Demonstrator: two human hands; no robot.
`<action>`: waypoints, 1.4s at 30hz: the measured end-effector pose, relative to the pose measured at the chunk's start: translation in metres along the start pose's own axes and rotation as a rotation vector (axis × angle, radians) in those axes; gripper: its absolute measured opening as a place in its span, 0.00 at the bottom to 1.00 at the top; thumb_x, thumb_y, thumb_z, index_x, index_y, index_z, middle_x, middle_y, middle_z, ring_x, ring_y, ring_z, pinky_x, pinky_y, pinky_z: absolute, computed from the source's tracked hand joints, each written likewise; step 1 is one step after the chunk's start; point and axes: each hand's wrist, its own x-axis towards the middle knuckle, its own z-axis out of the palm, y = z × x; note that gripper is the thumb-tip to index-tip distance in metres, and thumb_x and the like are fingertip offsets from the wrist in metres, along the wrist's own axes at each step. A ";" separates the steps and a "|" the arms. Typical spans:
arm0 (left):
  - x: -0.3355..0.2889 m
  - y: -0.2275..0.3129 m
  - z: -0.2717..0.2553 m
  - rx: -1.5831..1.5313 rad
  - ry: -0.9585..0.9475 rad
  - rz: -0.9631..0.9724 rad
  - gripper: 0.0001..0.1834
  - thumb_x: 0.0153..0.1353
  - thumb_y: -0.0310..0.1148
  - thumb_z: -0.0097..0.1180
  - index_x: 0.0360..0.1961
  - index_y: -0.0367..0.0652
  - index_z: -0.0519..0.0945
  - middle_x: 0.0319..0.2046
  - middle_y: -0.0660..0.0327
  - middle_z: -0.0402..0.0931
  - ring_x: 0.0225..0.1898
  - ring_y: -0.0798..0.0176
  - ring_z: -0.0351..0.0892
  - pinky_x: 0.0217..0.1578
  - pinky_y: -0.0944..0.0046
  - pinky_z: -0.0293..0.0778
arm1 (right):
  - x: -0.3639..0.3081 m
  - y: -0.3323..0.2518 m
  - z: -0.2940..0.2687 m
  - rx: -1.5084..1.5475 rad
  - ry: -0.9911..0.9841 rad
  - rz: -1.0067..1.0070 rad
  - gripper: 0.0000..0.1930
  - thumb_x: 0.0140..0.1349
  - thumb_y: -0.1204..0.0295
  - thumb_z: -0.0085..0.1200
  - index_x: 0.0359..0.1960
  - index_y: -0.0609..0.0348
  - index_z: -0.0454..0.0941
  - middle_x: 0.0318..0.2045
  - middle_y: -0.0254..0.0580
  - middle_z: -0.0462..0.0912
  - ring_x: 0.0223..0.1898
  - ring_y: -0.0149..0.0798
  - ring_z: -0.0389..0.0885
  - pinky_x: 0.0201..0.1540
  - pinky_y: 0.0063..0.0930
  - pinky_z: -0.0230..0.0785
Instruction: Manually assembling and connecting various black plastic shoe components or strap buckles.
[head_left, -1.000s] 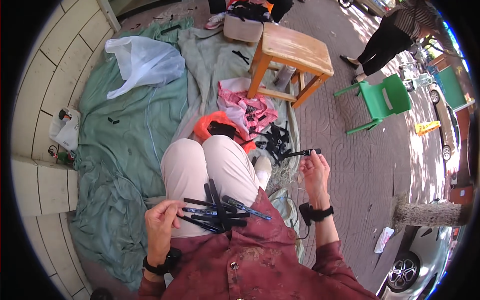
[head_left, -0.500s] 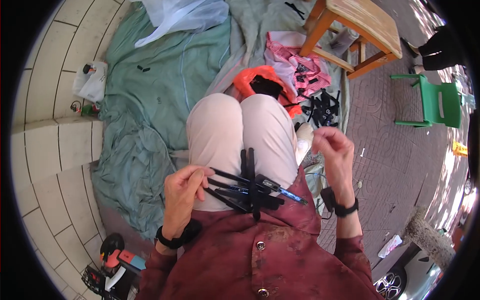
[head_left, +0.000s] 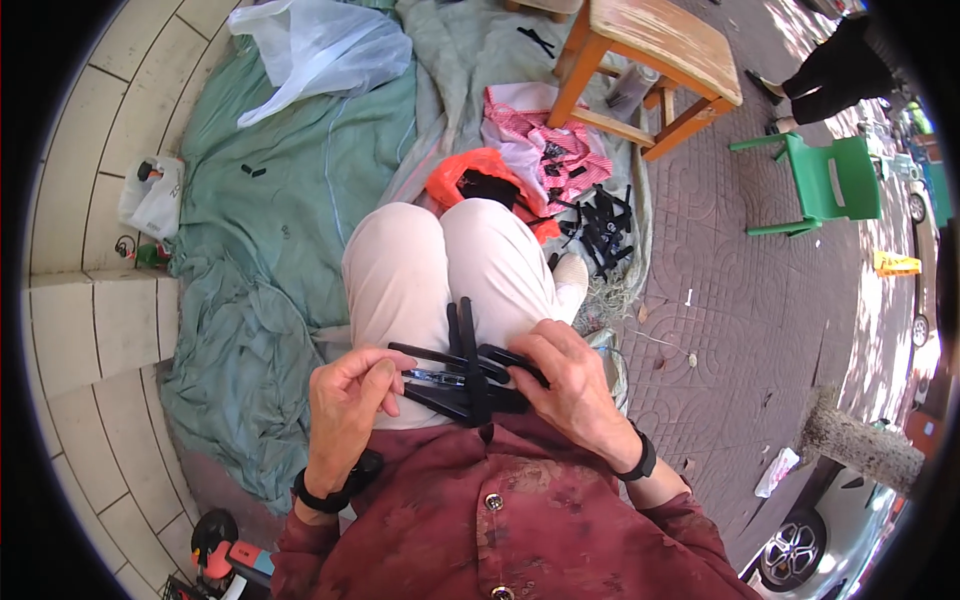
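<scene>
A loose pile of slim black strip-like pieces (head_left: 478,390) lies across my lap, some crossing over others. At its left side my left hand (head_left: 350,392) is closed in a pinch, thumb against fingers, at the end of a slender shiny blue-and-black piece (head_left: 438,377). From the right, my right hand (head_left: 568,385) has its thumb and fingers closed round a black strip (head_left: 510,362) at the pile's edge. Its fingers partly cover that strip. I cannot tell exactly what kind of article the pieces are.
Past my knees sit an orange plastic bag (head_left: 460,172) with black contents, a pink-and-white cloth (head_left: 515,105) and a heap of black pieces (head_left: 605,230). Farther off stand a wooden stool (head_left: 670,40) and a green chair (head_left: 838,180). A green sheet (head_left: 290,190) covers ground at left.
My right hand has come down from the right and closed on a black strip in the lap pile. The blue-patterned piece no longer sticks out rightward. The view has shifted to the right.
</scene>
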 end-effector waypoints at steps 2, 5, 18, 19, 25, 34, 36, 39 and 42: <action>0.002 0.004 0.004 0.010 -0.046 0.015 0.10 0.65 0.24 0.50 0.38 0.31 0.83 0.24 0.64 0.76 0.21 0.76 0.72 0.23 0.76 0.68 | 0.000 0.005 -0.001 0.005 -0.054 -0.046 0.13 0.46 0.80 0.61 0.35 0.61 0.76 0.32 0.44 0.73 0.35 0.50 0.75 0.38 0.39 0.68; 0.003 0.010 0.015 0.027 -0.111 0.018 0.09 0.64 0.24 0.53 0.41 0.32 0.81 0.25 0.64 0.76 0.22 0.75 0.73 0.25 0.76 0.70 | -0.003 0.004 -0.006 0.150 -0.030 -0.013 0.11 0.48 0.80 0.61 0.34 0.62 0.76 0.30 0.45 0.75 0.33 0.50 0.76 0.36 0.39 0.69; 0.025 0.025 0.052 -0.117 -0.240 -0.271 0.09 0.64 0.30 0.57 0.30 0.34 0.81 0.20 0.64 0.77 0.19 0.74 0.74 0.21 0.76 0.69 | 0.005 0.000 -0.031 0.707 -0.147 0.003 0.15 0.55 0.81 0.62 0.45 0.63 0.78 0.33 0.41 0.80 0.33 0.38 0.81 0.36 0.29 0.72; 0.028 0.023 0.056 -0.140 -0.244 -0.299 0.09 0.65 0.30 0.57 0.30 0.35 0.81 0.20 0.64 0.76 0.18 0.75 0.73 0.21 0.76 0.68 | 0.007 0.002 -0.033 0.711 -0.144 0.006 0.15 0.55 0.81 0.62 0.45 0.63 0.78 0.33 0.41 0.80 0.33 0.38 0.81 0.36 0.29 0.72; 0.044 0.025 0.068 -0.058 -0.272 -0.344 0.10 0.64 0.30 0.56 0.29 0.34 0.81 0.21 0.64 0.76 0.19 0.76 0.71 0.21 0.76 0.66 | 0.017 0.031 -0.038 0.805 -0.203 -0.082 0.10 0.56 0.81 0.60 0.41 0.64 0.78 0.37 0.44 0.80 0.37 0.37 0.80 0.39 0.27 0.71; 0.061 0.034 0.034 0.075 0.108 -0.157 0.12 0.65 0.26 0.49 0.27 0.33 0.80 0.19 0.63 0.74 0.17 0.76 0.69 0.19 0.76 0.64 | 0.030 0.261 0.024 0.744 0.266 0.909 0.06 0.62 0.72 0.55 0.36 0.60 0.74 0.25 0.34 0.80 0.24 0.29 0.78 0.26 0.22 0.70; 0.067 0.024 0.023 0.101 0.194 -0.098 0.12 0.66 0.27 0.48 0.27 0.33 0.79 0.19 0.63 0.73 0.16 0.76 0.67 0.17 0.76 0.62 | 0.035 0.312 0.058 0.554 0.186 0.977 0.08 0.59 0.69 0.59 0.35 0.61 0.76 0.25 0.37 0.81 0.23 0.34 0.79 0.26 0.25 0.72; 0.072 0.013 0.020 -0.061 0.258 -0.129 0.14 0.66 0.29 0.47 0.25 0.33 0.76 0.16 0.62 0.71 0.10 0.75 0.63 0.10 0.76 0.54 | 0.044 0.356 0.108 -0.145 0.239 0.754 0.17 0.49 0.65 0.66 0.37 0.61 0.79 0.31 0.52 0.83 0.33 0.53 0.82 0.36 0.40 0.75; 0.073 0.014 0.017 -0.016 0.280 -0.175 0.16 0.68 0.32 0.48 0.25 0.32 0.76 0.11 0.62 0.69 0.08 0.76 0.61 0.09 0.76 0.52 | 0.066 0.361 0.138 -0.269 0.102 0.792 0.19 0.45 0.63 0.67 0.39 0.57 0.80 0.34 0.56 0.83 0.39 0.56 0.82 0.41 0.47 0.74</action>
